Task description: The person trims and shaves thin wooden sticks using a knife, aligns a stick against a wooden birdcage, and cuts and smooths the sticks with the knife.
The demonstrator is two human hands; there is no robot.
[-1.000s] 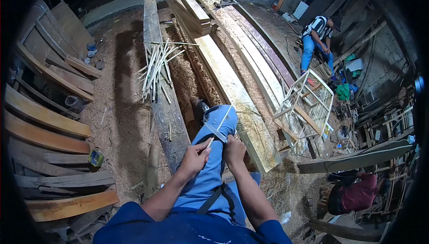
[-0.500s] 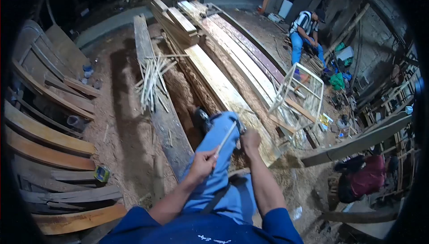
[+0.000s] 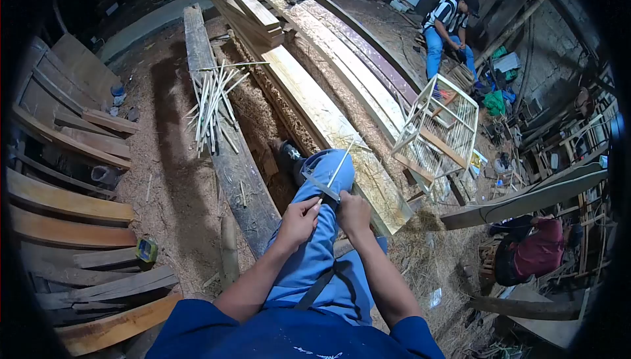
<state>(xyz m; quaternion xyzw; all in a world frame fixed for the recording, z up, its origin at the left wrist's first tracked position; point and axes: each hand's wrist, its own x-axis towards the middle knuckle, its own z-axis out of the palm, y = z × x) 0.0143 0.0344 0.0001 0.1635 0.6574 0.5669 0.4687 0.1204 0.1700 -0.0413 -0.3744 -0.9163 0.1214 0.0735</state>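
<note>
My left hand point(image 3: 299, 224) is closed around the lower end of a thin pale wooden stick point(image 3: 340, 164), which slants up and away over my knee. In my right hand point(image 3: 353, 214) is a knife; its flat blade point(image 3: 321, 186) points to the upper left and crosses the stick just above my left fingers. The knife's handle is hidden inside my fist. Both hands are over the blue jeans point(image 3: 309, 247) on my bent leg. Beyond them, a loose pile of similar thin sticks point(image 3: 213, 103) rests on a dark plank point(image 3: 243, 175).
Long pale timber beams point(image 3: 309, 96) lie ahead, with stacked boards point(image 3: 259, 14) at the far end. A slatted wooden frame point(image 3: 440, 132) stands at right. Two people point(image 3: 447, 37) sit on the right side. Curved boards point(image 3: 72, 195) and a yellow tape measure point(image 3: 146, 250) are at left.
The knife blade has come up from beside my knee onto the stick. My left hand has risen slightly, and my view has shifted a little.
</note>
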